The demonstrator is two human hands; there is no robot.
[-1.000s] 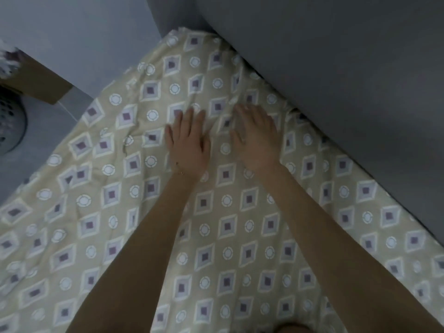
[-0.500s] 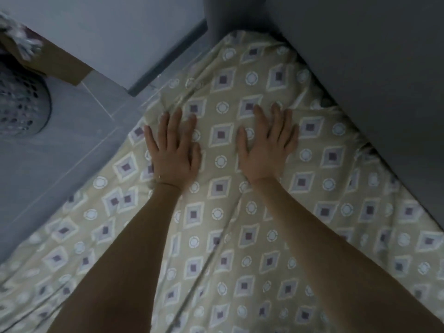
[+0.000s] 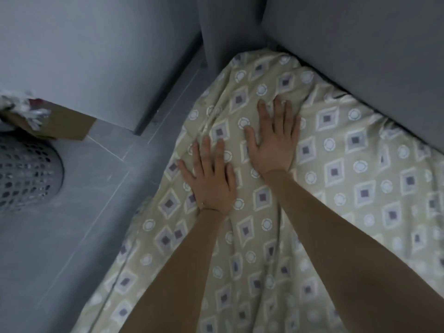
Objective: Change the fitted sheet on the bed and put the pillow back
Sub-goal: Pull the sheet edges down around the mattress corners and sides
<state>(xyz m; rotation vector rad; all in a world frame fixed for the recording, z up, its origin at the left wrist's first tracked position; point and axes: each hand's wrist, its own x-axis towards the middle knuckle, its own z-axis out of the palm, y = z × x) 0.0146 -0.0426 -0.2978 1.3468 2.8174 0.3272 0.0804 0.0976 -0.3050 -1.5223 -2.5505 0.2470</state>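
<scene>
**Both hands flat on the patterned sheet near the bed's far corner**

The fitted sheet lies spread over the bed and fills the right and near part of the view. It is beige, printed with diamonds and small circles. Long creases run through it from the near side toward the far corner, where the cloth bunches against a grey panel along the bed's right and far side. The sheet's left edge drapes down toward the floor.

The person's bare arms reach forward from the near edge. The left hand lies palm down on the sheet close to its left edge, fingers straight and slightly spread, gripping nothing. A thin band shows at its wrist. The right hand rests a little farther away and just to the right, also palm down with fingers straight and fanned wide, its fingertips at a raised fold of cloth. The two hands lie near each other but apart, with a strip of sheet between them.

On the grey tiled floor to the left stands a perforated laundry basket, cut off by the left edge of the view. Just beyond it sits a brown cardboard box with a tattered cloth at its top. A pale wall rises behind them.
</scene>
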